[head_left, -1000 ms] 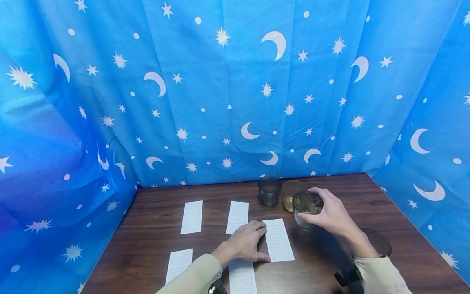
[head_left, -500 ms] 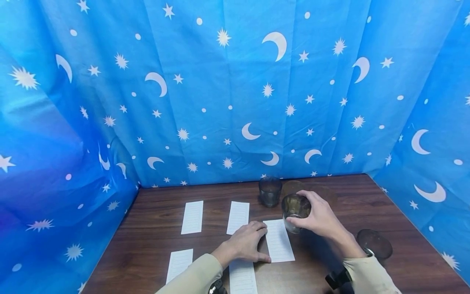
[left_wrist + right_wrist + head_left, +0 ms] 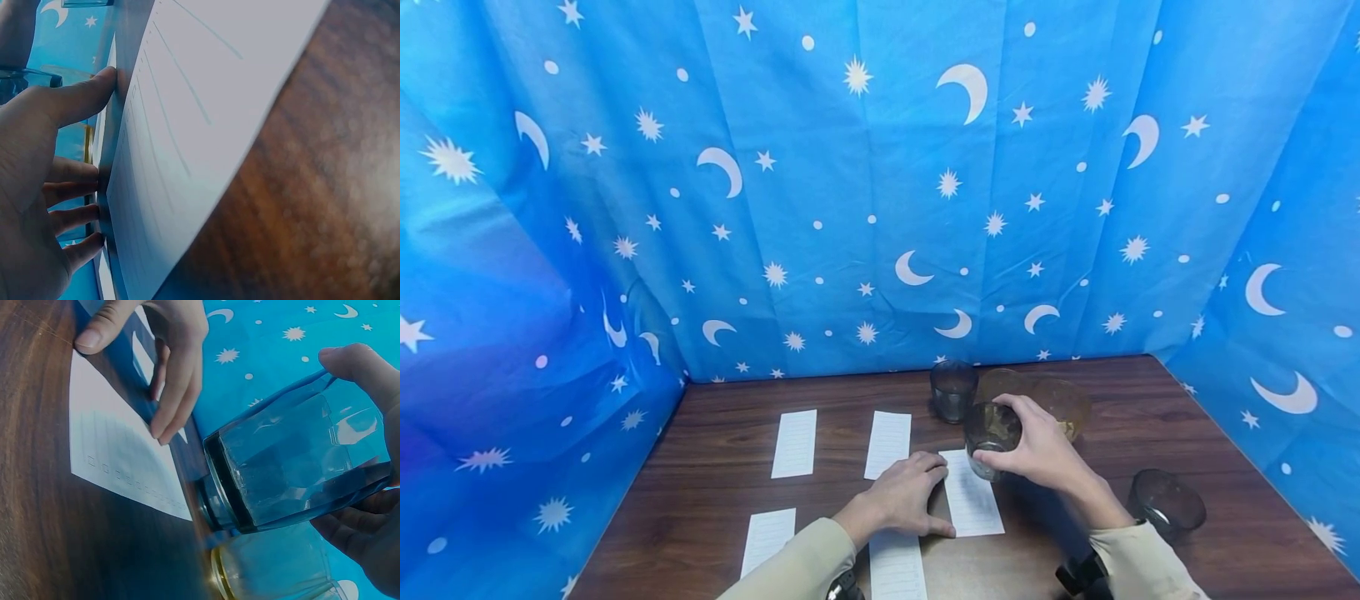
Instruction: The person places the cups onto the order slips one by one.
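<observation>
My right hand (image 3: 1037, 446) grips a smoky glass tumbler (image 3: 294, 456) between thumb and fingers near its rim. In the right wrist view the tumbler is tilted, with its thick base toward the paper. From the head it overlaps the upper right part of a lined white paper slip (image 3: 973, 508); whether its base touches the slip cannot be told. Along that slip's left edge rests my left hand (image 3: 898, 496), thumb and fingers spread, fingertips down at the edge. The left wrist view shows the slip (image 3: 169, 125) close up, with the left hand (image 3: 37, 162) beside it.
Behind the held tumbler stand a dark tumbler (image 3: 953, 393) and amber tumblers (image 3: 1067, 408). Another dark tumbler (image 3: 1165, 504) is right of my right forearm. More paper slips (image 3: 793, 443) lie to the left on the wooden table (image 3: 700, 467). A blue star-patterned curtain (image 3: 820, 167) surrounds it.
My right hand has carried the smoky tumbler leftward, from beside the slip to over its upper right part. The left hand has stayed in place.
</observation>
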A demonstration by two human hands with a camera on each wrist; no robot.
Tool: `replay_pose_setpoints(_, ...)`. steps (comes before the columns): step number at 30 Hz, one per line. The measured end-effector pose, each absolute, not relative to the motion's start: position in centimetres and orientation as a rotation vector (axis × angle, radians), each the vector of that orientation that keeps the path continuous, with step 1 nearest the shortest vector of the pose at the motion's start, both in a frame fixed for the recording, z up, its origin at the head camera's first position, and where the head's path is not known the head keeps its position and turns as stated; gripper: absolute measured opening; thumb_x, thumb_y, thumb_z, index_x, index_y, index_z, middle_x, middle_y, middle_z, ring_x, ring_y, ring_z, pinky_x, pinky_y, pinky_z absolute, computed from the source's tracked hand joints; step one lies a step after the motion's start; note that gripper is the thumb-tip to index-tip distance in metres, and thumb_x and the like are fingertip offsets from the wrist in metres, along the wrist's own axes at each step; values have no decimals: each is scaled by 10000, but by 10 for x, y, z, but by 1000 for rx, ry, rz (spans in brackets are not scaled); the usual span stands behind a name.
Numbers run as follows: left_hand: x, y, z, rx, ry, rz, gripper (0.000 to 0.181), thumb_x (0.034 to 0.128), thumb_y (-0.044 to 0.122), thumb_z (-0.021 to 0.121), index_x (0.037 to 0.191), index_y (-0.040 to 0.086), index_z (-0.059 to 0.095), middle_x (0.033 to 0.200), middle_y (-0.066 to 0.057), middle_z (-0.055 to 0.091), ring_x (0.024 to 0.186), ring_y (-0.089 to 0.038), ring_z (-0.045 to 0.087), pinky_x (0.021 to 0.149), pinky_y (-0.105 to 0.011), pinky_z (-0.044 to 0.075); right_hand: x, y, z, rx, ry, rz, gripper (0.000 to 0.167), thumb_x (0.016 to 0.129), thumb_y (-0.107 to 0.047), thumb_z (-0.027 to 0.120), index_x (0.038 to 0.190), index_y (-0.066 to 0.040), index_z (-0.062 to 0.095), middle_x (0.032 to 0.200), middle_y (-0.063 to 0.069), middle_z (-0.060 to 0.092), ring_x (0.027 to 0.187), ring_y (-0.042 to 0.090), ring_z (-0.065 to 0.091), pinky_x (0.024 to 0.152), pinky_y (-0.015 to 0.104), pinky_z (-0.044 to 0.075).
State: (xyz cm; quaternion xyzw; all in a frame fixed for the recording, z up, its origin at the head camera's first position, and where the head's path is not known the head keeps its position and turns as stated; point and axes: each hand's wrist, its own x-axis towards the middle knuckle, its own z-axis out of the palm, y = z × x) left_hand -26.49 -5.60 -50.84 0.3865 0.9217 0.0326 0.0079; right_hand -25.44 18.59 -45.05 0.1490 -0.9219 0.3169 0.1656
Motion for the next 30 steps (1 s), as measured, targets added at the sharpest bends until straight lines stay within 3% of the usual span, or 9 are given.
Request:
replay_pose_setpoints(23,-264,-56,-509,1221,2894,102,889,741,724,664,1378,117,542,1417,8,507,1340,-151,440,1075,-329,430,-254,171,-461,494,-2628,915,846,627,-535,853,1260,-58,559,1172,109,619,995,244,613,789,414,526)
replay_pose_setpoints(30,-265,-56,-510,1216,2908,102,891,736,730,663,1371,115,548,1410,8,509,1336,-149,441,1071,-327,431,-255,169,-465,514,-2622,924,833,622,-528,857,1246,-62,561,1210,112,612,1049,258,609,830,440,529)
